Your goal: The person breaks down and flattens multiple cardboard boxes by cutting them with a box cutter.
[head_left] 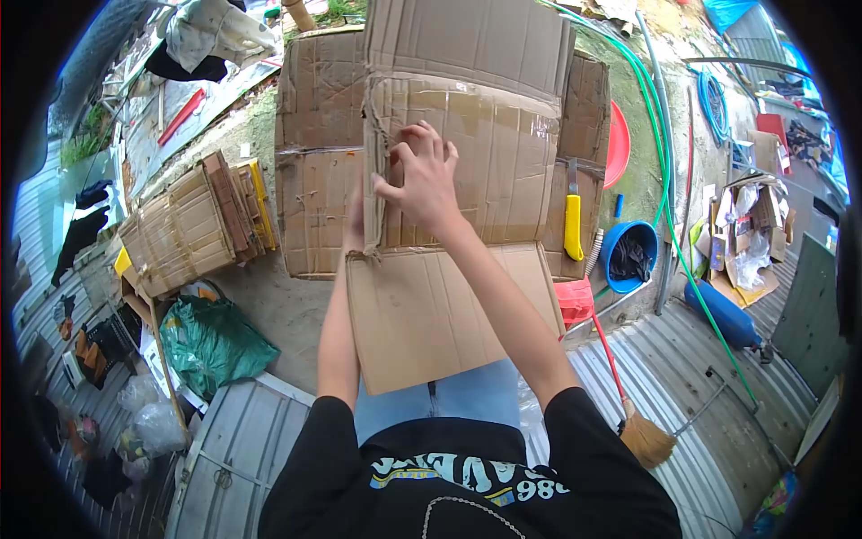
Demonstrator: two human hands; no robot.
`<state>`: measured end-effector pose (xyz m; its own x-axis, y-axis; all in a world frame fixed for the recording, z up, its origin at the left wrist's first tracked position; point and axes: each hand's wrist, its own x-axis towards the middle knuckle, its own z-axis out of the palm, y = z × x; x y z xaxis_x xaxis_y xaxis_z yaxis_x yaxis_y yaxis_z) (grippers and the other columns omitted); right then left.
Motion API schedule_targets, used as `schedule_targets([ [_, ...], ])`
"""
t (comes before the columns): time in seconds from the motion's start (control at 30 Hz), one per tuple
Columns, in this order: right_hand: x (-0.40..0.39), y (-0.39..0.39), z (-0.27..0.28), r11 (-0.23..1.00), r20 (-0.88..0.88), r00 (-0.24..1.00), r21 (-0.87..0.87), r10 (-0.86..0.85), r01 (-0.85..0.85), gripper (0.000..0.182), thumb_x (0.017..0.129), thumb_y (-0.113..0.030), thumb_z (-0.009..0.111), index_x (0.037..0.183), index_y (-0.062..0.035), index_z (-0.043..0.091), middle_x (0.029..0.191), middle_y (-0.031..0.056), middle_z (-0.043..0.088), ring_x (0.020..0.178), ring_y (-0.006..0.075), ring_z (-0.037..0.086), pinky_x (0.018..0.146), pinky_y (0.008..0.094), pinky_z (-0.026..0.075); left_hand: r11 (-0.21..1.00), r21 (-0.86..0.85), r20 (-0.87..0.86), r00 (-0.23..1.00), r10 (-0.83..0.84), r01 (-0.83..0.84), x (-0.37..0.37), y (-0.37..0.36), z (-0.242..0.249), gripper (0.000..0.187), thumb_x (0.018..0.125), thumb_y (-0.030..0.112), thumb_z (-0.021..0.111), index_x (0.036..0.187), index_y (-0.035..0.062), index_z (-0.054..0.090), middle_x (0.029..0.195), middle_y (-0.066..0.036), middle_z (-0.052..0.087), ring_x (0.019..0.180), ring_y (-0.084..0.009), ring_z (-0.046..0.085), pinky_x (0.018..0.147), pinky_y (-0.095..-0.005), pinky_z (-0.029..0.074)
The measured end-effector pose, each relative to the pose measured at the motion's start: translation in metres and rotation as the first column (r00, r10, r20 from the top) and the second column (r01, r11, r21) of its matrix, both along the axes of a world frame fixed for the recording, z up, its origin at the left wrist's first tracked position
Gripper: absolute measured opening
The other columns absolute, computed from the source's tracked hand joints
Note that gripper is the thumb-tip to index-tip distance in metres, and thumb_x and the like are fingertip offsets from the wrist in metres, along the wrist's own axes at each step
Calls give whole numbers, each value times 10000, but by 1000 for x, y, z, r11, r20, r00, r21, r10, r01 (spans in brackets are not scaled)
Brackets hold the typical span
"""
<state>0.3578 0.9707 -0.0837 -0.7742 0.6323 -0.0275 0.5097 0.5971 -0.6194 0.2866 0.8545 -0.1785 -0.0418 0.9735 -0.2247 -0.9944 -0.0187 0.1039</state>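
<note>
A large opened cardboard box [489,171] with creases and brown tape stands upright before me, its lower flap [431,310] hanging over my lap. On its front, near the torn left edge, lies my right hand [422,173], fingers curled and apart, nothing visible between them. My left forearm goes up behind the box's left edge, where only a sliver of my left hand [357,211] shows; its fingers are hidden. Behind the box is a larger flattened cardboard piece [314,198]. A yellow-handled knife [573,225] rests on that cardboard at the right.
Folded cardboard [180,229] is stacked at the left, above a green bag [215,341]. At the right are a blue bucket [628,256] with black plastic, a red basin [618,144], a green hose [666,162], a broom [645,436] and a blue cylinder [723,314].
</note>
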Motion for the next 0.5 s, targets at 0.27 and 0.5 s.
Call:
schedule_targets([
  [0.27,16,-3,-48,976,-2,997,205,72,-70,456,739,-457,552,1034,-124,453,1250,73,337,1245,246,216,991,506,128,609,-616,-785,456,-420,-499,-64,-39,49,617,840,454,418,1231,-10,307,1186,-134,418,1132,-243,398,957,-375,285],
  [0.5,127,46,-78,739,21,788,364,-615,567,510,821,-400,461,1199,-68,374,1288,160,339,1214,292,286,962,499,204,465,-320,-591,-210,-779,-826,-20,62,54,506,818,287,514,1250,78,351,1261,-148,348,1203,-275,311,991,-405,246],
])
